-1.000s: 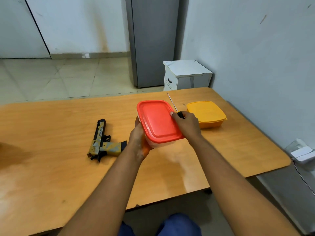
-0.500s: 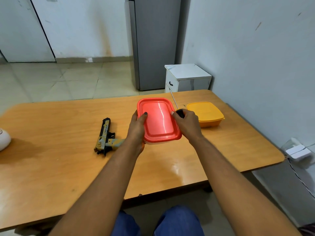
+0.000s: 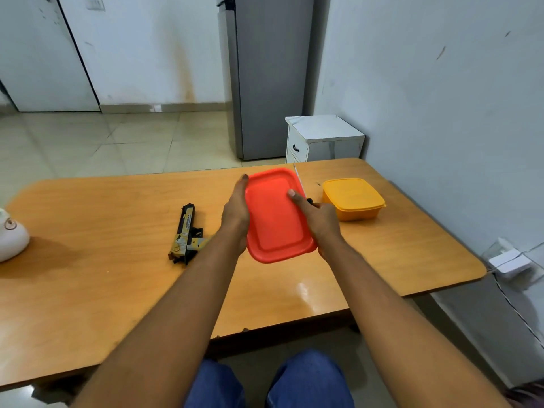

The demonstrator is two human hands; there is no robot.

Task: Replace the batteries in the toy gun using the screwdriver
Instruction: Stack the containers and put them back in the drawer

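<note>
Head view, near to far: two hands flank one red-lidded container [image 3: 276, 216], left hand [image 3: 235, 214] flat-fingered against its side, right hand [image 3: 319, 217] pinching the one screwdriver [image 3: 300, 184], forefinger on the lid. One toy gun [image 3: 185, 231] lies untouched left of them, so all battery work remains. One yellow container [image 3: 353, 198] sits farther right.

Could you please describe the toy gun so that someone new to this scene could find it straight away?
Look at the wooden table. Left of the red lid held between both hands lies the toy gun, flat on the wood. It is the only black-and-tan thing there; the tubs are plain red and yellow.
</note>
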